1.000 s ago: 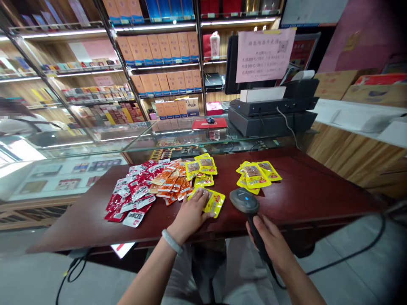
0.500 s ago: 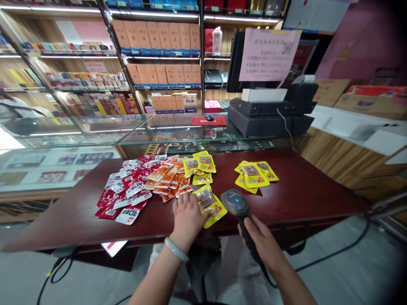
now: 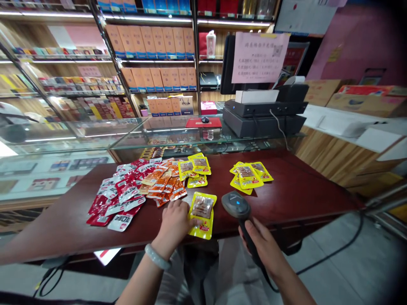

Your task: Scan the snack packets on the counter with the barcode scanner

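Note:
My left hand (image 3: pixel 177 221), with a pale bangle at the wrist, grips the left edge of a yellow snack packet (image 3: pixel 202 212), thumb on top. The packet's clear window shows brown food inside; it is near the table's front edge. In my right hand (image 3: pixel 259 237) is a black barcode scanner (image 3: pixel 236 204), its handle in my closed fingers and a blue light on its head, just right of the packet. Behind the packet lie a cluster of yellow packets (image 3: pixel 197 166) and, further right, another group of yellow packets (image 3: pixel 249 176).
Orange packets (image 3: pixel 163 186) and a heap of red and white packets (image 3: pixel 119 195) cover the left of the dark red table (image 3: pixel 305 186). Behind stand a glass counter (image 3: pixel 178 131), a cash drawer (image 3: pixel 260 123) and a monitor with a pink notice (image 3: pixel 259 59). The scanner's cable (image 3: pixel 333 252) trails right.
The yellow packet in my left hand has turned more upright and come slightly nearer to me. My left hand has shifted left with it. The right hand keeps holding the scanner.

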The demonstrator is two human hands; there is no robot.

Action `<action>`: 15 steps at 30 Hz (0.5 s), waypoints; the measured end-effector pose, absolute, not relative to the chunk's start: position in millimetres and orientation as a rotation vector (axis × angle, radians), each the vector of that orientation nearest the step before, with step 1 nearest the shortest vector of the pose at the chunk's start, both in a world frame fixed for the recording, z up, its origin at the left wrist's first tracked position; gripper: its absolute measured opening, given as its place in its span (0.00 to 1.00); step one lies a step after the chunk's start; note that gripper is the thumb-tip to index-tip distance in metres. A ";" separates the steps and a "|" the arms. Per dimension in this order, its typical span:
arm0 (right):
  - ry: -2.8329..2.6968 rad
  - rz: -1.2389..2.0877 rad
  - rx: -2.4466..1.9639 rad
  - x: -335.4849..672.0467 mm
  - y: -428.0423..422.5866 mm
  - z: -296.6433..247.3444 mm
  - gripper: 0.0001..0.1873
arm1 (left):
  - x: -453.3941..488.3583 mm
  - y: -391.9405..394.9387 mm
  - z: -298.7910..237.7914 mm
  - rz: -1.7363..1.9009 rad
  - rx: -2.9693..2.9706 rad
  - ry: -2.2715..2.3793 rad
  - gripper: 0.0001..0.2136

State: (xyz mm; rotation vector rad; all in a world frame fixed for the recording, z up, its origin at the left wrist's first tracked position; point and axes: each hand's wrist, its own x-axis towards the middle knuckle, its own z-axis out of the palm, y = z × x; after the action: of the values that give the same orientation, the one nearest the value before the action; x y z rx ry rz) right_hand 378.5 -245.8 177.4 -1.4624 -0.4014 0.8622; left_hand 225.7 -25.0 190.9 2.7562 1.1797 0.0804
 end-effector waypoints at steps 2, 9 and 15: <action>-0.403 0.883 -1.454 378.3 -244.9 175.4 0.26 | 231.7 -29.0 187.2 0.129 2.674 1.147 0.13; -0.425 0.879 -1.439 380.8 -245.0 183.5 0.27 | 250.2 -29.9 168.6 0.484 2.209 1.081 0.07; -0.372 0.850 -1.371 385.1 -238.8 191.5 0.29 | 272.5 -19.0 169.9 0.632 2.093 1.021 0.09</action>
State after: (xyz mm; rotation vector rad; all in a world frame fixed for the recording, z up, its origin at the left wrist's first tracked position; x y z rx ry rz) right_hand 385.1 -238.8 191.5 -1.3711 -0.3725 0.8501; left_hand 272.5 -19.0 169.9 2.0925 1.0214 0.6317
